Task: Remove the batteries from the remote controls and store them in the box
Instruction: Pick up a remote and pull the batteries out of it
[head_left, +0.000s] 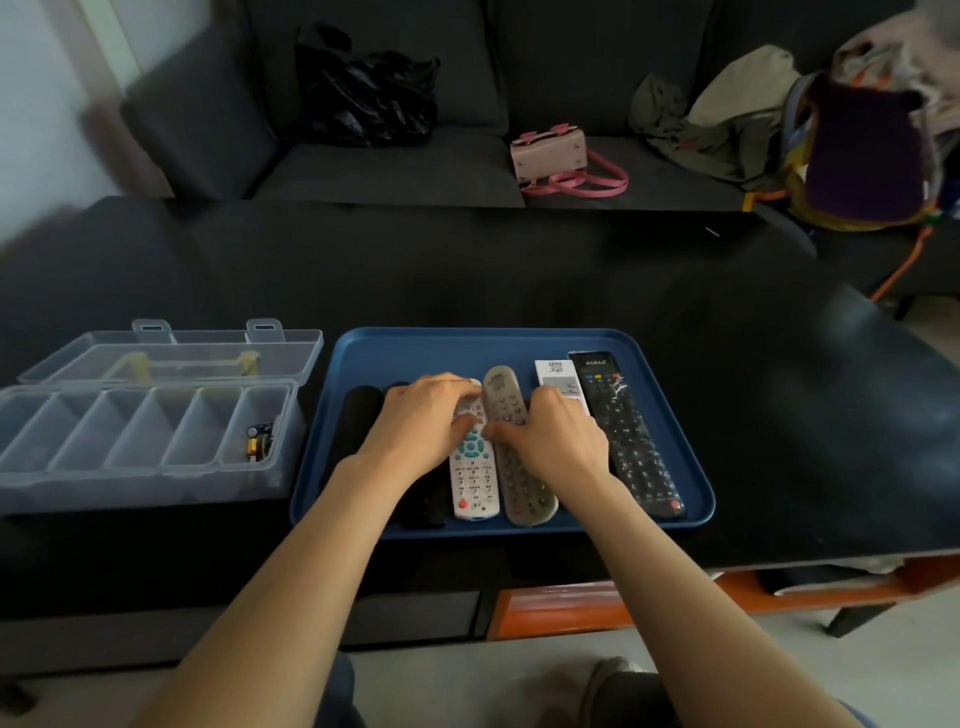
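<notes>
1. Head view: left hand (415, 421) lies over the row of remotes, its fingers (457, 389) curled around the top of the white remote (474, 467); how firmly it grips cannot be told.
2. Right hand (556, 441) rests just beside it, fingers bent down onto the grey remote (514, 452), thumb touching its left edge; fingertips are hidden behind the knuckles.
3. Two black remotes (358, 415) lie left of the white one, largely covered by the left hand and forearm.
4. A white flat remote (558, 376) is partly hidden under the right hand; a long black remote (631, 436) lies rightmost.
5. All remotes sit in the blue tray (498, 345) on the dark desk (519, 270).
6. Clear box (145, 436) stands open left of the tray; batteries (258, 440) lie in its rightmost compartment, too blurred to count.
</notes>
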